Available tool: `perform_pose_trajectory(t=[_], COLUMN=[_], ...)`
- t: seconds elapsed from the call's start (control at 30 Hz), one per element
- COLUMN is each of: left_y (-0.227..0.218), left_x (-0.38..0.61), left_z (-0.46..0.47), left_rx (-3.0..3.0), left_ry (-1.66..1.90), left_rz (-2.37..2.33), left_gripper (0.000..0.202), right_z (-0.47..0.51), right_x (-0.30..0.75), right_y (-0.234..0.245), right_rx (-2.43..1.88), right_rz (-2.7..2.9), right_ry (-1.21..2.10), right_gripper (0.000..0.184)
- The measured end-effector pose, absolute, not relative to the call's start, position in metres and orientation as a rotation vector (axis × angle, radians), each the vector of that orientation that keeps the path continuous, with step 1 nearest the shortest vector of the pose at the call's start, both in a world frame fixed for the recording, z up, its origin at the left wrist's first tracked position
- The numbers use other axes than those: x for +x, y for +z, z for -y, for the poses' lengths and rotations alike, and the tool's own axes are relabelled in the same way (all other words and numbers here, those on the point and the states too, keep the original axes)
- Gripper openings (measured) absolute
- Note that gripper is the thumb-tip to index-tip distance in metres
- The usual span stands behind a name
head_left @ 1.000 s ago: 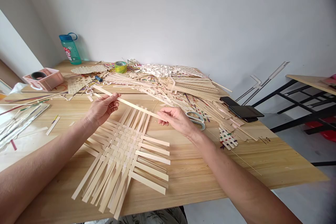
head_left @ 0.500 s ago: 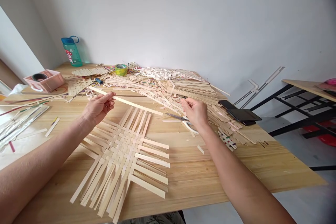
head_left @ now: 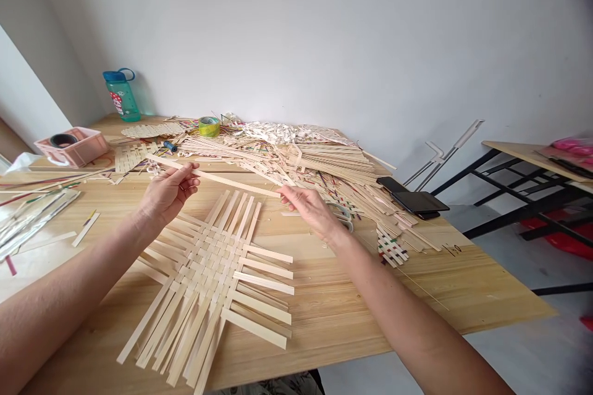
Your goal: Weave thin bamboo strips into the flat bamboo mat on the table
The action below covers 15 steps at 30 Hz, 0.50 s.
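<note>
A pale flat bamboo strip (head_left: 231, 182) is stretched between my two hands above the table. My left hand (head_left: 169, 192) pinches it toward its left part, with the end sticking out past the fingers. At the strip's right end, my right hand (head_left: 306, 205) is closed with fingertips on the tip. Below them lies a woven mat of strips (head_left: 210, 265), a checkered centre with loose ends fanning out on every side. Scissors (head_left: 340, 213) lie behind my right hand, partly hidden by it.
Loose strips (head_left: 333, 163) and shavings heap along the back. A tape roll (head_left: 209, 127), a blue bottle (head_left: 123, 97) and a pink basket (head_left: 76, 151) stand at the back left. Black phones (head_left: 414, 200) and a small coloured woven piece (head_left: 391, 247) lie on the right.
My right hand has moved left and taken hold of the strip's right end, which was free before. A thin sliver now lies on the table at the right. The view has shifted slightly.
</note>
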<state>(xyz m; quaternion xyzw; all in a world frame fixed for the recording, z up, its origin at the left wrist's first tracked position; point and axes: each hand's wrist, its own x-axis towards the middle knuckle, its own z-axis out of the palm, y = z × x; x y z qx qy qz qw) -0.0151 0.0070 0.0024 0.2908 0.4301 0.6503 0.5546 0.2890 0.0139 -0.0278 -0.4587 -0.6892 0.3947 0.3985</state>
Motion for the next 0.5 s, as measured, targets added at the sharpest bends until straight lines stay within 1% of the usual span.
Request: perform_pose_trajectory(t=[0.13, 0.3, 0.4, 0.5], left_y=[0.003, 0.005, 0.013, 0.03], left_x=[-0.012, -0.008, -0.013, -0.028], left_z=[-0.005, -0.002, -0.003, -0.01], left_rx=[0.712, 0.728, 0.724, 0.718], left_ry=[1.523, 1.522, 1.596, 1.708], left_rz=[-0.989, -1.005, -1.026, -1.04], left_gripper=[0.009, 0.009, 0.006, 0.007], right_z=[-0.007, -0.011, -0.016, -0.028], right_x=[0.278, 0.28, 0.288, 0.306], right_y=[-0.034, -0.036, -0.032, -0.028], right_rx=[-1.058, -1.052, -1.075, -1.133], right_rz=[1.677, 1.656, 1.668, 1.552], right_ry=[1.169, 1.195, 1.096, 0.877], right_gripper=[0.045, 0.038, 0.032, 0.03])
